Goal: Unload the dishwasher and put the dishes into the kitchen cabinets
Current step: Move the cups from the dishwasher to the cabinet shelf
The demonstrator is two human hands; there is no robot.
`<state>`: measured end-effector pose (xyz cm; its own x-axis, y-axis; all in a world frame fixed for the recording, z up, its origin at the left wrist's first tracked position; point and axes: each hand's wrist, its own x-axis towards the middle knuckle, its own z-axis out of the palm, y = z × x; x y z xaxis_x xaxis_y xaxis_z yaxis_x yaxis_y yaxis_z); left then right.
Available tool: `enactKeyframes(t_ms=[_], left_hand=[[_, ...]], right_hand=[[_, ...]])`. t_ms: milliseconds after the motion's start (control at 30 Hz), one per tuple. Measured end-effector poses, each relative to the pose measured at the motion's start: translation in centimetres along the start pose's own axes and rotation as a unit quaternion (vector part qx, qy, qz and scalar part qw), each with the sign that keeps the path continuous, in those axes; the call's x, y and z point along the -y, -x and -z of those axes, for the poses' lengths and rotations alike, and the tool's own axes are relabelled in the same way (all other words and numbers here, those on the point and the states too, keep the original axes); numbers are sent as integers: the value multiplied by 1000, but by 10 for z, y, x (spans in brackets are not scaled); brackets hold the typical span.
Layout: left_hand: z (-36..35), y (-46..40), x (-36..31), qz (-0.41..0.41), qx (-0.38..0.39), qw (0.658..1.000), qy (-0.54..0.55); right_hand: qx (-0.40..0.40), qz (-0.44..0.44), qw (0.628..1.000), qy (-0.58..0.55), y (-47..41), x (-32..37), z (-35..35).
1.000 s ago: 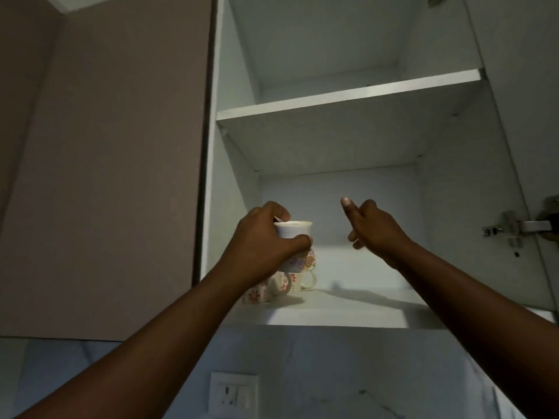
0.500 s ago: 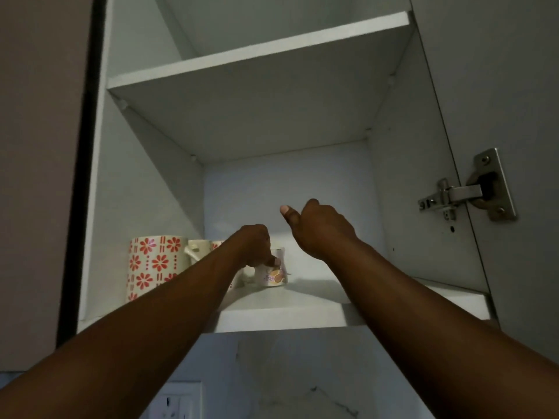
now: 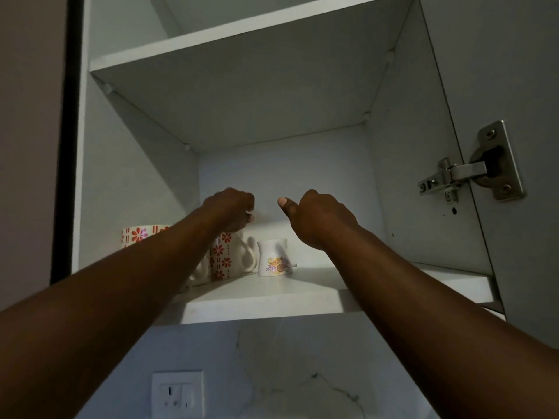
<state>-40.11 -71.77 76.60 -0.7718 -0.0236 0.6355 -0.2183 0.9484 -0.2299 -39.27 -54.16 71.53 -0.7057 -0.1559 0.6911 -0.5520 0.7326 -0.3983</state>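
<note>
A small white cup (image 3: 273, 258) with a paisley print stands alone on the lower shelf (image 3: 272, 300) of the open white cabinet. Left of it are mugs with red flowers: one (image 3: 225, 257) with a white handle, another (image 3: 140, 234) further left, partly hidden by my left forearm. My left hand (image 3: 231, 208) hovers above the mugs with curled fingers, holding nothing. My right hand (image 3: 314, 220) is raised above and right of the cup, fingers curled, thumb out, empty.
An upper shelf (image 3: 242, 40) spans the cabinet overhead. The cabinet door stands open at right, with a metal hinge (image 3: 472, 170). A wall socket (image 3: 178, 394) sits on the marble backsplash below. The shelf's right half is bare.
My left hand has let go of the small cup, now standing on the shelf, and has lifted above the mugs. The view has moved closer to the cabinet.
</note>
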Motion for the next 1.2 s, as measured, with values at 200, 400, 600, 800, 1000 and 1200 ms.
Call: enactKeyframes(t_ms=[200, 400, 600, 800, 1000, 1200], left_hand=[[-15, 3, 8, -49, 161, 976, -140], [-18, 2, 5, -65, 145, 965, -208], [-9, 5, 7, -53, 139, 972, -179], [21, 34, 11, -115, -58, 983, -129], [52, 97, 3, -118, -144, 977, -106], [89, 172, -8, -88, -148, 983, -58]], right_hand=[[-3, -6, 1000, 5, -1, -2, -1], [-1, -6, 1000, 7, -1, -2, -1], [19, 9, 1000, 18, -3, -1, -5], [-1, 55, 998, 20, 3, 3, -5], [-85, 158, 977, 120, 23, 17, -2], [-155, 233, 955, 96, 86, 49, 11]])
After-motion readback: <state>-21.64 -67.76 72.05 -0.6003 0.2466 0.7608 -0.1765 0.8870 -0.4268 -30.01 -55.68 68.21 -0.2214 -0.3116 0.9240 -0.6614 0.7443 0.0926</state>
